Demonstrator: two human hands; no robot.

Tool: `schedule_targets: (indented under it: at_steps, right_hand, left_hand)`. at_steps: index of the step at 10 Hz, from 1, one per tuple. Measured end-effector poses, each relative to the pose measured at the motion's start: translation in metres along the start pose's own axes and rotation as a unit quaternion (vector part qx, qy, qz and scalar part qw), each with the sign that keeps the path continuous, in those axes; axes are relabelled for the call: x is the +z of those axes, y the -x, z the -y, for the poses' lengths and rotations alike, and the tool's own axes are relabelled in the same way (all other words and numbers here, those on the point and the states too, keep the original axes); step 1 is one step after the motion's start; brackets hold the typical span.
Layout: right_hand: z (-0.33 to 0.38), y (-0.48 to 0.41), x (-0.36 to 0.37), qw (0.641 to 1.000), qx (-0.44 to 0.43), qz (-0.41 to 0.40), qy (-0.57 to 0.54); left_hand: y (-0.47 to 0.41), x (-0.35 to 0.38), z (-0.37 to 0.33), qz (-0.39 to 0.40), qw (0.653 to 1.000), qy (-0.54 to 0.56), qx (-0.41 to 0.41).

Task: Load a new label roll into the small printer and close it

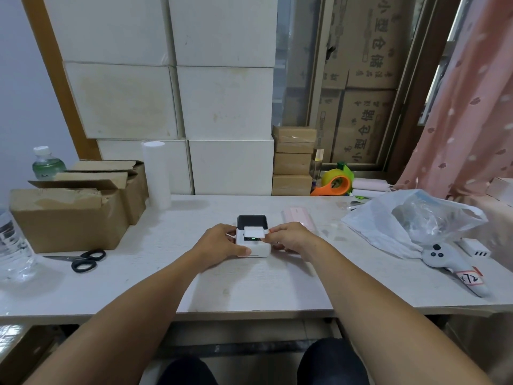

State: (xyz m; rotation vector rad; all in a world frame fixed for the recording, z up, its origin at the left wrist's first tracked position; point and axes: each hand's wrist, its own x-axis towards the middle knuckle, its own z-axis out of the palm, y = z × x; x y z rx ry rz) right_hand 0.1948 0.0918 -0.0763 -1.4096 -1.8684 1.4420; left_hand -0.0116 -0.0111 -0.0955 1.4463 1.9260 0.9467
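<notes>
At tabletop (249, 287) centre, small white printer (254, 247), lid shut, left hand (222, 243) grip closed round its left side, right hand (291, 236) grip pinching white label (254, 232) sticking out on top.

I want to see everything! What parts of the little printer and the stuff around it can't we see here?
All in the head view:
- Printer sides: covered by the left hand and right hand.
- Label roll inside: hidden by the printer body.
- Printer's lit screen: too small to read.
- Clear bottle: cut off by the left edge.
</notes>
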Motion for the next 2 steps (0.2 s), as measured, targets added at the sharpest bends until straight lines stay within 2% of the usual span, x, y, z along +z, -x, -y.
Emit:
schedule_targets:
  at_steps: [2]
  right_hand:
    - [0.026,-0.009,-0.025,0.990,0.043,0.055,0.120]
  left_hand:
    - [-0.019,-0.033,-0.015,0.099,0.991,-0.062,-0.061]
